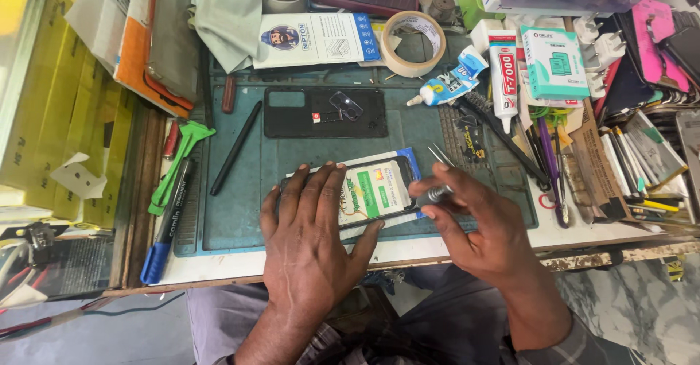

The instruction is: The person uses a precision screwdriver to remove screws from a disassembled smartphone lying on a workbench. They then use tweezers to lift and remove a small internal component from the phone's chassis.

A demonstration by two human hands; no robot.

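Note:
An opened phone with its green-and-white battery showing lies on a white and blue packet on the teal work mat. My left hand lies flat on the phone's left end, pressing it down. My right hand pinches a small grey screwdriver whose tip meets the phone's right edge. The phone's black back cover lies farther back on the mat, with a small lens piece on it.
A tape roll, glue tubes and a teal box sit at the back right. Tweezers and several tools lie to the right. A black stylus, green pry tool and blue marker lie left.

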